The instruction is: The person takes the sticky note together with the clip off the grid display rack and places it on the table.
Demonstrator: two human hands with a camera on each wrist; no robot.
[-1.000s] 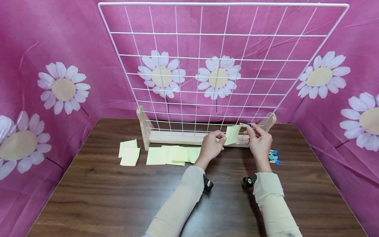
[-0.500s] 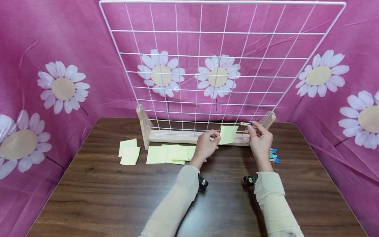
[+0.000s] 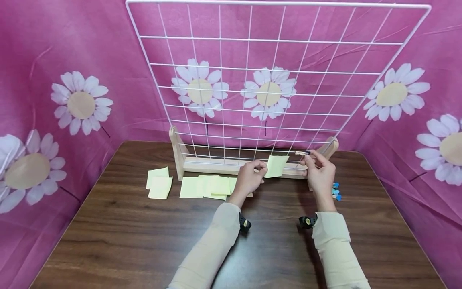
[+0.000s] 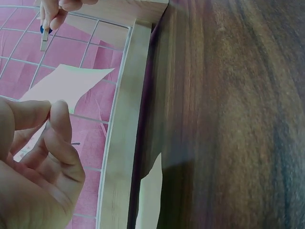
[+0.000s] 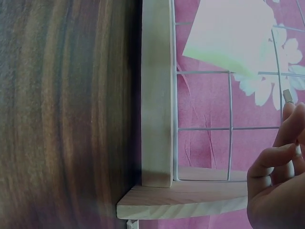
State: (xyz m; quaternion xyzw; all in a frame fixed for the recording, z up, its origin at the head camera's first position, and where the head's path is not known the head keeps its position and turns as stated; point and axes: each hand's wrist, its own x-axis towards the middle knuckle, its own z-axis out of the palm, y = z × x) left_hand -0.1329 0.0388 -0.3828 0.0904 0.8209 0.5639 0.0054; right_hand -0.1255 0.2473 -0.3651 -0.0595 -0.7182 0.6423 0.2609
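My left hand (image 3: 250,178) pinches a pale yellow sticky note (image 3: 276,166) by its edge, in front of the lower part of a white wire grid (image 3: 249,72). In the left wrist view the note (image 4: 64,86) slants up from between thumb and finger. My right hand (image 3: 319,176) pinches a small wooden clothespin (image 3: 300,153) with a dark blue end, just right of the note and near the grid's low wires. Only the tip of the clothespin (image 5: 287,95) shows in the right wrist view.
The grid stands in a wooden base (image 3: 213,166) on a dark wooden table (image 3: 144,241). Several sticky notes (image 3: 191,187) lie before the base, and two more notes (image 3: 160,188) lie farther left. Blue-ended clothespins (image 3: 336,192) lie beside my right wrist. A pink flowered cloth (image 3: 137,100) hangs behind.
My left hand has moved left with the sticky note, away from the right hand. The right hand keeps the clothespin at nearly the same spot. The head view has shifted slightly.
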